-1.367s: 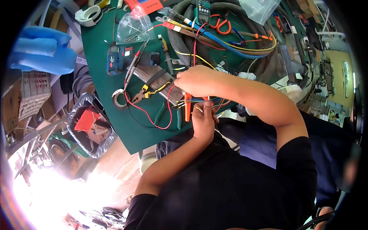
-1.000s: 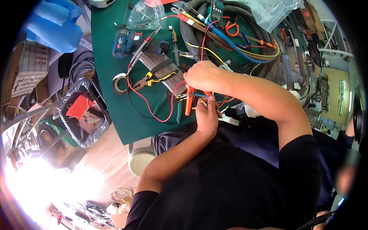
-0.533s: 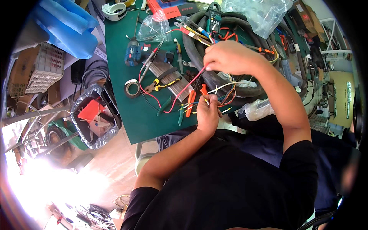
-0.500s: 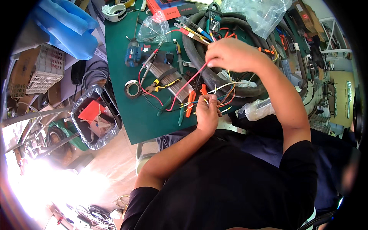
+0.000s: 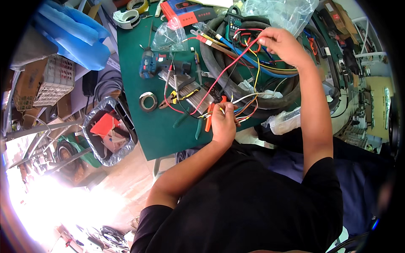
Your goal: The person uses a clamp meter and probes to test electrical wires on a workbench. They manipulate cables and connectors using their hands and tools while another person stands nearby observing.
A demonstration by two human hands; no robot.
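Note:
My right hand [image 5: 280, 46], raised above the coil of thick black cable [image 5: 207, 55], pinches a red test lead [image 5: 236, 62] between thumb and fingers. From there the lead slants down to the left across the table. A green-black clamp meter [image 5: 233, 23] lies behind it. My left hand [image 5: 223, 126] is closed near the table's front edge on a bundle of thin coloured wires [image 5: 249, 109]; their ends poke out around its fingers. Right beside it are the orange handles of a hand tool [image 5: 208, 122]. Two test probes [image 5: 168, 79] rest by yellow-black pliers [image 5: 187, 93].
On the green table [image 5: 162, 135] lie a blue cordless drill [image 5: 147, 63], a roll of black tape [image 5: 148, 102], a syringe [image 5: 197, 63], a clear plastic bag [image 5: 168, 38] and a red box [image 5: 185, 14]. A lined bin [image 5: 90, 137] stands left of the table.
My right hand has moved up and to the right, pulling the red lead into a longer, straighter line. The probes have shifted. My left hand has moved slightly left and down.

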